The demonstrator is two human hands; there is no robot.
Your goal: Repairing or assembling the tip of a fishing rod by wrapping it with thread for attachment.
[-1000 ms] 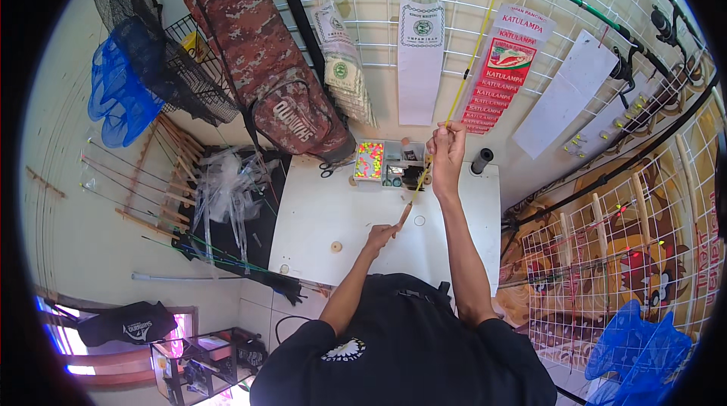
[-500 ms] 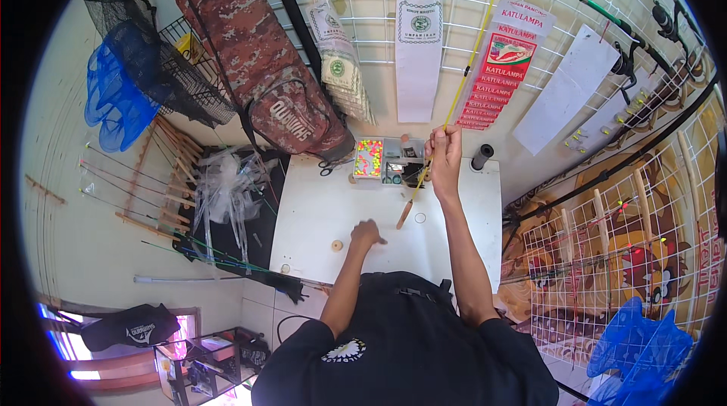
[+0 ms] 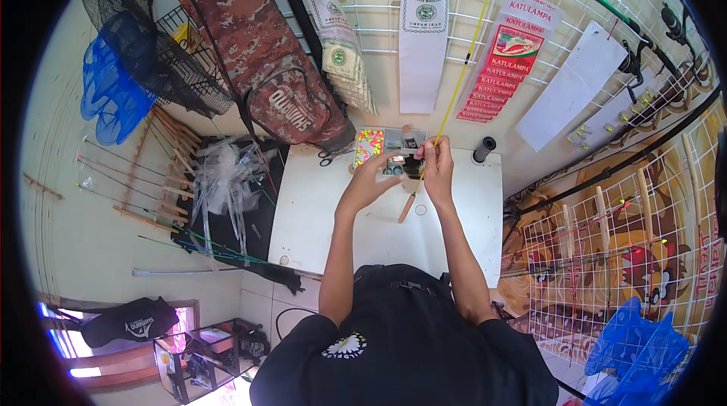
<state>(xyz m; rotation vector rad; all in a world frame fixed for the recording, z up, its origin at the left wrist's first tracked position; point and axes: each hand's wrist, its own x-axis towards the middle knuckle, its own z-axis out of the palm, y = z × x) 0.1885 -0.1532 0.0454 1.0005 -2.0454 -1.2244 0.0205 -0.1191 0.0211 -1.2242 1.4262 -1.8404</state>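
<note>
A slender yellow fishing rod with a wooden handle slants up from the white table. My right hand is closed around its lower part, thumb and fingers pinched near the top of the grip. My left hand is raised beside it, fingers and thumb apart in a curve, fingertips close to the right hand. A pale sliver shows between the two hands; I cannot make out what it is. Behind them stands a compartment box holding small bright pink and yellow pieces. A thin ring lies right of the handle.
Scissors lie at the table's back left, a black cylinder at its back right. A camouflage rod bag leans on the left. Bait packets hang from the wire grid behind. Crumpled clear plastic is on the left.
My left hand has risen from the table, moving forward and right to beside my right hand. The small round disc near it is out of sight, its former place covered by my left forearm.
</note>
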